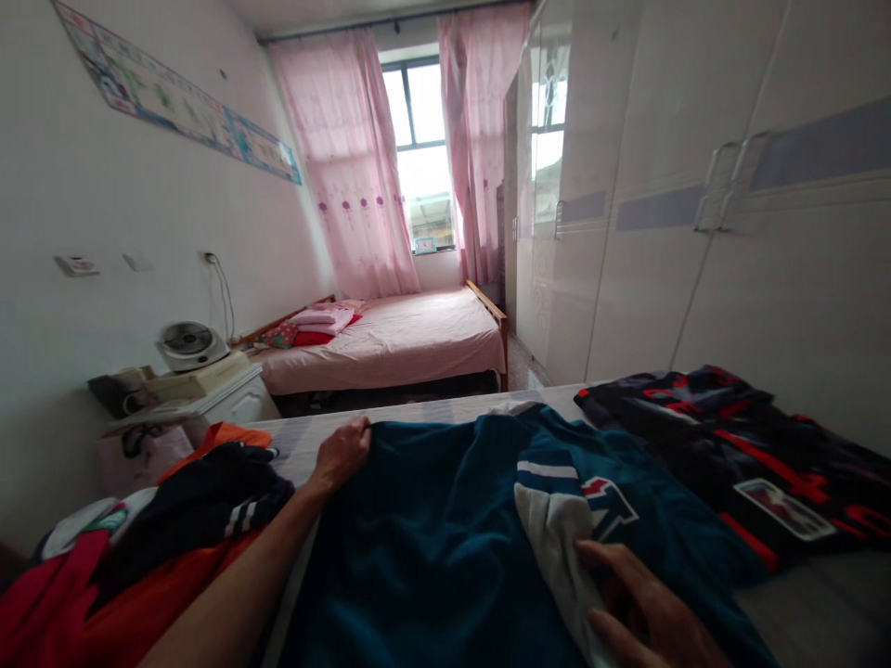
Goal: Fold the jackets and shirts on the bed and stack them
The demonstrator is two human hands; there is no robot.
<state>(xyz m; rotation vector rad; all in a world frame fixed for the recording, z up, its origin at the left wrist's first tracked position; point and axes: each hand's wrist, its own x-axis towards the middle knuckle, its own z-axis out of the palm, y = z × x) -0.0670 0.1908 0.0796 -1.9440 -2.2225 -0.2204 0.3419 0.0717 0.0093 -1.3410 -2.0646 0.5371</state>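
Teal shirt (432,520) against both hands (344,452)

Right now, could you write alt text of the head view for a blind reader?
A person's left hand touches the far corner of a teal garment, the right hand its pale sleeve; a clothes pile lies left, black-and-red clothing right.

Left grip (346,450): a bare human hand, narrowing at the wrist (317,488). The left forearm (257,557) widens smoothly below it, bare to the lower edge of the view. Right grip (647,598): a bare hand with slender, tapering fingers (613,557), dimly lit and slightly blurred.
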